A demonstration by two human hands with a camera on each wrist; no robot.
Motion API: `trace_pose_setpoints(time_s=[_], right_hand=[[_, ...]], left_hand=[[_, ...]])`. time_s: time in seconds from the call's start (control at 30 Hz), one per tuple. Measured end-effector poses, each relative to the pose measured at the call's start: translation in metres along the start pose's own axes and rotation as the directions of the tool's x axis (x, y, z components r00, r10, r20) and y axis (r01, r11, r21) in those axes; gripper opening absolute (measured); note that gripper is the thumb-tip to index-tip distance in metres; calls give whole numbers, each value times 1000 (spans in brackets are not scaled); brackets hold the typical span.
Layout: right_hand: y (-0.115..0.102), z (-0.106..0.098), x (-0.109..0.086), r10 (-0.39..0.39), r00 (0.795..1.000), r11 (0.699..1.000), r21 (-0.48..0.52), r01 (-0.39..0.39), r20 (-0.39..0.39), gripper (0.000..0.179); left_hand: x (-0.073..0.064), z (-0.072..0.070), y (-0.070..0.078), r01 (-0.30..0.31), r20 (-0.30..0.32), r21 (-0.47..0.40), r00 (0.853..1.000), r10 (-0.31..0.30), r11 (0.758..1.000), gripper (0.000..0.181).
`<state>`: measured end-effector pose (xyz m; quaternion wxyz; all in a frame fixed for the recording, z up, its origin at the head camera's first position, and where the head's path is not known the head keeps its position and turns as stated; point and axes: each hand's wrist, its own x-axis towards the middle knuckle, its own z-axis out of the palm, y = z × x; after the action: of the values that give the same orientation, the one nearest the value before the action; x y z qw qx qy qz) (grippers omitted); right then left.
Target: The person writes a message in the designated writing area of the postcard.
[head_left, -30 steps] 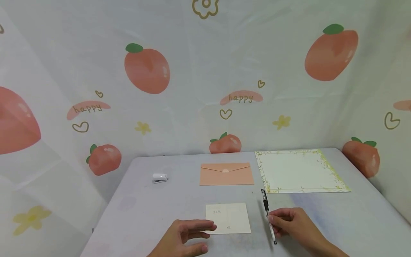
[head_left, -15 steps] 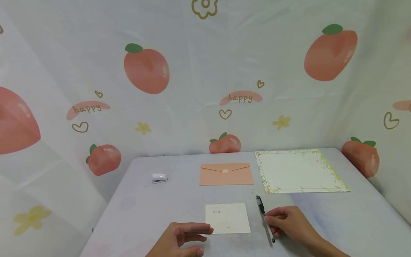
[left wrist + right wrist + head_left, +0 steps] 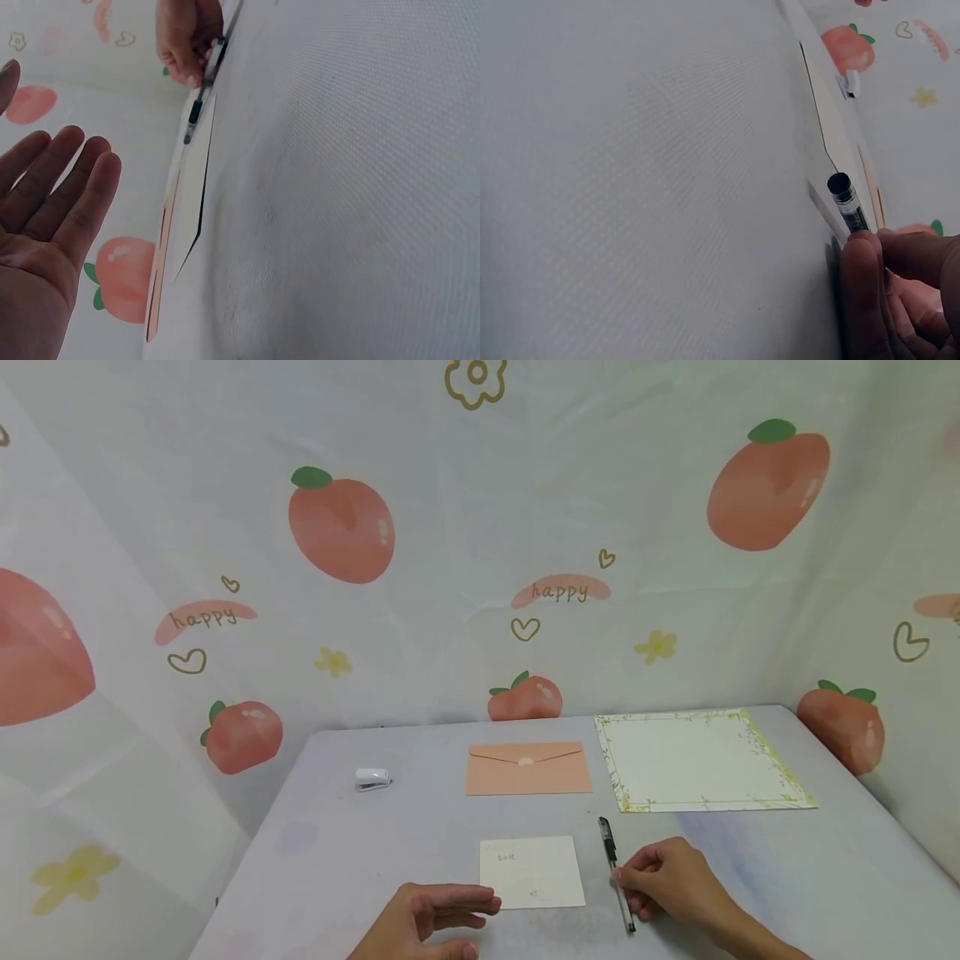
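Note:
A capped gel pen (image 3: pixel 624 897) with a clear barrel and black cap points away from me, close over the table. My right hand (image 3: pixel 675 881) pinches its barrel between thumb and fingers; in the right wrist view the black rear end of the pen (image 3: pixel 847 196) sticks out past the fingertips. Left of the pen lies a cream card (image 3: pixel 536 868) with small handwriting in two spots. My left hand (image 3: pixel 438 917) has its fingers extended, and the fingertips overlap the card's lower left corner in the head view. The left wrist view shows that palm with the fingers straight.
Behind the card lies a closed peach envelope (image 3: pixel 528 777). A large sheet with a floral border (image 3: pixel 697 760) is at the back right. A small white stapler (image 3: pixel 372 778) sits at the back left. A fruit-printed curtain (image 3: pixel 450 568) hangs behind the table (image 3: pixel 315 860).
My right hand has moved a little left with the pen, whose cap end swung toward the card and is now lower. The left hand has barely shifted.

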<state>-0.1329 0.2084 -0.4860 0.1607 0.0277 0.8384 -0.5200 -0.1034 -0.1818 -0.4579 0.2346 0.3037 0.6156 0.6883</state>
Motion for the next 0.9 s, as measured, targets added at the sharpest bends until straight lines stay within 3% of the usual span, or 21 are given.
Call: trace_pose_setpoints(time_s=[0.37, 0.47, 0.57, 0.67, 0.77, 0.9], right_hand=[[-2, -4, -5, 6, 1000, 998, -61, -6, -2, 23], [-3, -8, -7, 3, 1000, 997, -73, -3, 1, 23], [-6, -16, -10, -8, 1000, 997, -77, 8, 0, 22], [-10, -27, -15, -24, 1000, 998, -65, 24, -5, 24], [-17, -43, -21, -48, 999, 997, -62, 48, -4, 29], [-26, -67, -32, -105, 994, 990, -93, 102, -22, 34]], left_hand=[[-5, -3, 8, 54, -50, 56, 997, -51, 997, 47], [-8, -6, 12, 7, -66, 101, 998, 0, 995, 44], [-11, -10, 16, -72, -86, 173, 992, 87, 982, 40], [-16, -15, 22, -109, -135, 263, 980, 148, 959, 38], [-23, -21, 34, -101, -210, 344, 961, 182, 933, 37], [-31, -28, 55, -51, -330, 447, 919, 217, 893, 35]])
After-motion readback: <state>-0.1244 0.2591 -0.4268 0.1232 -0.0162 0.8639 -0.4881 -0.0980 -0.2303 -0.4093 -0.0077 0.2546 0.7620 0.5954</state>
